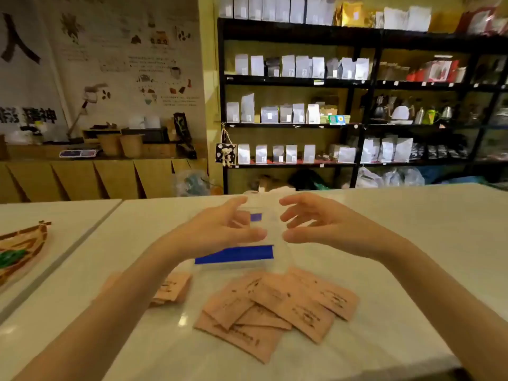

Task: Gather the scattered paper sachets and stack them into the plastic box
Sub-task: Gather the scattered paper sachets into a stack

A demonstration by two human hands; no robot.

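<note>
Head cam | L hand [220, 229] & R hand [316, 224]: grip released, fingers spread either side of clear plastic box [247, 259] w/ blue strips, contact unclear | paper sachets [277, 306] scattered on white bench [412, 243], near side of box | small stack [173, 288] by L forearm.

**Hidden, Cropped and Blurred**

Clear plastic box [264, 237] partly masked by left hand [220, 229] and right hand [316, 224]; walls nearly invisible, contents unreadable. Small sachet stack [173, 288] half covered by the left forearm. Print on the scattered sachets [275, 306] smeared, illegible. Woven basket [22, 248] cut off at the left counter edge. Shelf labels too small to read.
</note>
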